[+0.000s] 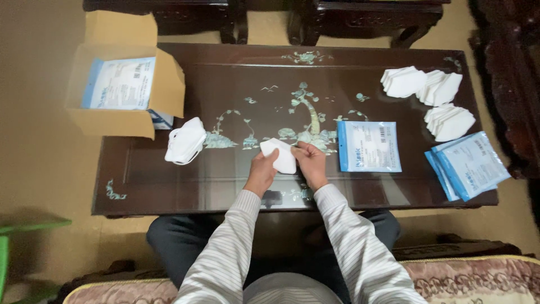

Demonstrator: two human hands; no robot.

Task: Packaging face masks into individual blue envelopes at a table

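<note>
— Spanning the view, a dark lacquered worktop with pale inlaid tree motifs (236, 79) is seen; an open brown cardboard box of blue-and-white packets (121, 90) is set at its left end, and stacks of folded white masks (433, 95) lie at the right.

— And the piece in hand?

— A folded white fabric face mask (279, 155) is held just above the worktop's middle, pinched at its two ends: the left hand (262, 171) and right hand (310, 163) are each closed on it. It is judged light, soft and easily creased; the edges are best gripped.
</note>
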